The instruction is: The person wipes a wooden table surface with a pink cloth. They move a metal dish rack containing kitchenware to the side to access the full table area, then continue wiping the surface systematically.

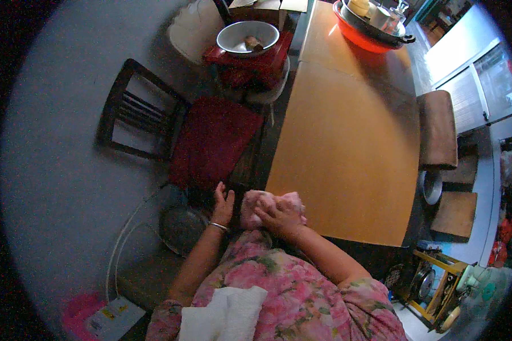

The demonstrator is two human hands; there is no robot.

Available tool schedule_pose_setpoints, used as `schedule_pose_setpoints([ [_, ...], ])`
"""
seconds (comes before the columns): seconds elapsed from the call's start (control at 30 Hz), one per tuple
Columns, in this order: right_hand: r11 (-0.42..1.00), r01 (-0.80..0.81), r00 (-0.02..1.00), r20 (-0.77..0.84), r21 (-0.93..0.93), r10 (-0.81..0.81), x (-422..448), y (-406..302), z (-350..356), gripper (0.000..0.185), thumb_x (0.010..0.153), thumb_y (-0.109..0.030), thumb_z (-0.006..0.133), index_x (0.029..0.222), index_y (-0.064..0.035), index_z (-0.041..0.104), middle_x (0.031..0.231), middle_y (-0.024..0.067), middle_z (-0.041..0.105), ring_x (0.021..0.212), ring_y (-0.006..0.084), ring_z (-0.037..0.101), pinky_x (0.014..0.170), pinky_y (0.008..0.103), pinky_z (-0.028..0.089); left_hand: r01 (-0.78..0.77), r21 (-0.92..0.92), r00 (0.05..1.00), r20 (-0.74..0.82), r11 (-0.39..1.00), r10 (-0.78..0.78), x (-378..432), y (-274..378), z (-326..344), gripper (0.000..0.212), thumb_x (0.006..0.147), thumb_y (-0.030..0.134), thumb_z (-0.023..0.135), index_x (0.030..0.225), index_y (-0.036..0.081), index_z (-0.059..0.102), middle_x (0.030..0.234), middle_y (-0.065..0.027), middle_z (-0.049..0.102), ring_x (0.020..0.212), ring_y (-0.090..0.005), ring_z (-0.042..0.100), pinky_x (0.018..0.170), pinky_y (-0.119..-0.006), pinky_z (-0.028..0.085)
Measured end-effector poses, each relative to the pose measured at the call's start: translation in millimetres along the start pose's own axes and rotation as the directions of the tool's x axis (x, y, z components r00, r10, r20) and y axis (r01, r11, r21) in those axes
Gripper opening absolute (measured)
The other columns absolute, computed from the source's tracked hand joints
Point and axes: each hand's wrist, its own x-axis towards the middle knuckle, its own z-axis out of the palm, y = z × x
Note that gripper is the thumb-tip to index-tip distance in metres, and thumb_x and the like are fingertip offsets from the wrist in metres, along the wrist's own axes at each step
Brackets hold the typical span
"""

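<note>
A crumpled pink cloth [251, 209] lies bunched at the near left corner of a wooden tabletop [345, 149], partly over its edge. On top of it rests my right hand [279, 215], fingers spread and pressing into the folds. Just left of the cloth, my left hand [225, 206] is raised in the air with its fingers apart and nothing in it. It wears a bangle [219, 226] at the wrist. How far the cloth hangs below the table edge I cannot tell.
Left of the table stands a dark wooden chair [143, 111] with a red seat [213, 140]. Beyond it a metal basin [247, 40] sits on a red box [251, 70]. A red basin [360, 36] with a dark pan and jars occupies the table's far end.
</note>
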Motion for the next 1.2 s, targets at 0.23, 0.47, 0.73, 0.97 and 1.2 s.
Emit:
schedule_pose_setpoints([
  [0.23, 0.864, -0.451, 0.889, -0.028, -0.224, 0.457, -41.8, 77.1, -55.1, 0.050, 0.075, -0.013, 0.052, 0.124, -0.0214, 0.045, 0.134, 0.0085, 0.033, 0.110, 0.0314, 0.040, 0.091, 0.0455, 0.031, -0.102, 0.257, 0.986, 0.157, 0.961, 0.063, -28.5, -0.5, 18.0, 0.076, 0.081, 0.036, 0.059, 0.135, 0.003, 0.017, 0.135, -0.0220, 0.026, 0.124, -0.0353, 0.026, 0.103, -0.042, 0.021],
  [0.47, 0.850, -0.466, 0.885, -0.144, -0.247, 0.443, -6.9, 123.4, -60.2, 0.054, 0.071, -0.015, 0.057, 0.123, -0.0238, 0.045, 0.132, 0.0041, 0.035, 0.112, 0.0286, 0.038, 0.092, 0.0436, 0.030, 0.033, 0.501, 0.953, 0.245, 0.865, -0.178, -73.5, 10.5, 1.2, 0.088, 0.075, 0.037, 0.065, 0.138, 0.010, 0.009, 0.139, -0.0173, 0.021, 0.126, -0.0371, 0.020, 0.102, -0.047, 0.018],
  [0.73, 0.796, -0.587, 0.810, -0.112, -0.150, 0.576, 100.1, 236.0, -80.2, 0.062, 0.065, -0.005, 0.059, 0.121, -0.0271, 0.045, 0.137, 0.0041, 0.027, 0.122, 0.0314, 0.030, 0.097, 0.0504, 0.027, -0.007, 0.454, 0.957, 0.262, 0.891, -0.126, -100.4, 6.0, -8.1, 0.090, 0.072, 0.031, 0.068, 0.137, 0.008, 0.010, 0.136, -0.0192, 0.022, 0.124, -0.0383, 0.021, 0.101, -0.048, 0.018],
  [0.97, 0.743, -0.648, 0.761, -0.175, -0.167, 0.624, 189.9, 345.0, -96.5, 0.055, 0.075, -0.008, 0.050, 0.125, -0.0294, 0.041, 0.137, 0.0050, 0.027, 0.123, 0.0318, 0.028, 0.100, 0.0551, 0.022, -0.015, 0.498, 0.962, 0.244, 0.867, -0.123, -112.4, 7.8, 3.1, 0.088, 0.072, 0.027, 0.068, 0.135, 0.003, 0.012, 0.133, -0.0204, 0.024, 0.123, -0.0383, 0.023, 0.101, -0.048, 0.019],
  [1.2, 0.675, -0.722, 0.690, -0.220, -0.150, 0.689, 231.2, 379.9, -92.1, 0.044, 0.081, -0.020, 0.046, 0.123, -0.0321, 0.044, 0.136, 0.0028, 0.031, 0.123, 0.0299, 0.030, 0.099, 0.0546, 0.021, -0.024, 0.505, 0.966, 0.235, 0.863, -0.111, -111.9, 9.5, 22.4, 0.087, 0.073, 0.026, 0.068, 0.135, 0.003, 0.012, 0.133, -0.0203, 0.025, 0.122, -0.0381, 0.024, 0.101, -0.047, 0.020],
])
